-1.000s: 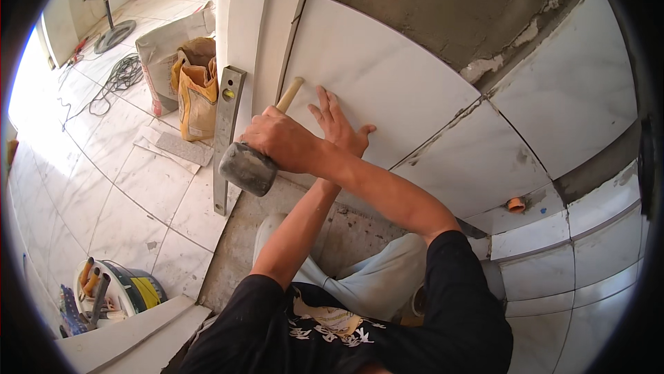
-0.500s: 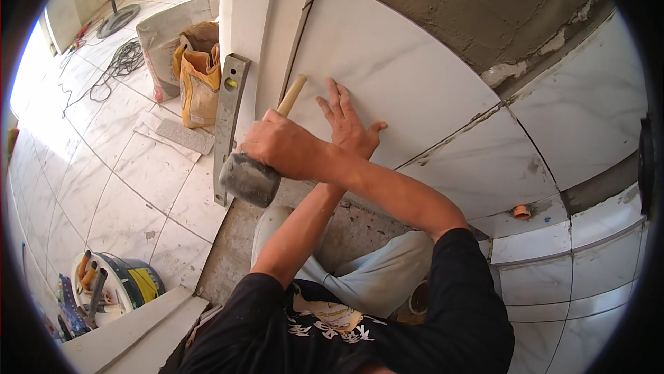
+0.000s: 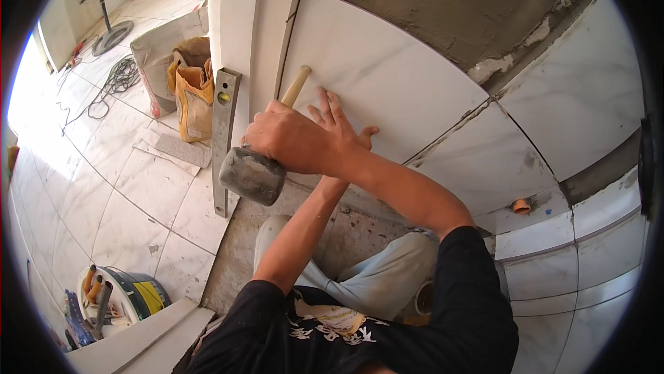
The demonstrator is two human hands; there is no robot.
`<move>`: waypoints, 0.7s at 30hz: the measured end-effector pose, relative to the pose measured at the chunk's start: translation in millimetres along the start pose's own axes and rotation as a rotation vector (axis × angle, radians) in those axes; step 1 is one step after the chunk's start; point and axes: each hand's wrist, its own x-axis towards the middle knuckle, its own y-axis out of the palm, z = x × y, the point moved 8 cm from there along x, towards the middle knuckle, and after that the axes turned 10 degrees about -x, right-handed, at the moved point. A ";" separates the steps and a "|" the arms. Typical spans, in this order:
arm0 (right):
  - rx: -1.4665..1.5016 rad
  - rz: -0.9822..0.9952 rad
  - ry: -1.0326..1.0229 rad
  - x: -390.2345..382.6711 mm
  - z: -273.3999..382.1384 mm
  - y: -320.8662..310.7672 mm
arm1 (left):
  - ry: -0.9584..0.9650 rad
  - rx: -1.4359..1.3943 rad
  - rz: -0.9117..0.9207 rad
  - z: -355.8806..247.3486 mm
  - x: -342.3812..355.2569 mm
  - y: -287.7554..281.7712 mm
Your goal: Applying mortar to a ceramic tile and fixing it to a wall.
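My forearms cross, the right one over the left. My right hand (image 3: pixel 296 140) is closed round the wooden handle of a rubber mallet (image 3: pixel 253 175). The mallet's dark, dusty head hangs at the lower left of that fist, and its pale handle end points up toward the wall. Against a large white marbled wall tile (image 3: pixel 387 62) rests my left hand (image 3: pixel 332 105), fingers spread. My right wrist hides part of it. The tile borders a white door frame (image 3: pixel 266 35) on the left and other tiles on the right.
Bare grey mortar (image 3: pixel 443 7) lies above the tile. A spirit level (image 3: pixel 223 146) leans by the door frame, near a yellow-brown paper bag (image 3: pixel 194 101). A tool bucket (image 3: pixel 131 294) stands at lower left. Farther off are a black cable (image 3: pixel 121 76) and a fan (image 3: pixel 111 35). An orange pipe end (image 3: pixel 521 206) sticks out at right.
The view has shifted slightly. My right hand and the mallet have come a little up and right, covering more of my left hand, which stays on the tile.
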 end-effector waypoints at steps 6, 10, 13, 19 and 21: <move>-0.122 -0.037 -0.118 10.2 19.5 -18.6 | -0.044 0.008 0.001 -3.6 -0.1 -8.1; -0.021 -0.078 -0.016 14.6 -7.1 -32.4 | 0.062 0.096 -0.038 -23.4 2.0 -15.8; -0.128 -0.036 -0.093 18.2 2.8 -35.6 | 0.049 0.083 -0.035 -20.9 -0.2 -19.5; -0.063 -0.059 -0.049 19.7 -3.5 -43.2 | 0.067 -0.057 -0.008 -17.4 -2.5 -27.6; -0.117 -0.049 -0.124 13.5 12.2 -42.3 | 0.126 -0.135 -0.061 -24.8 -5.4 -33.0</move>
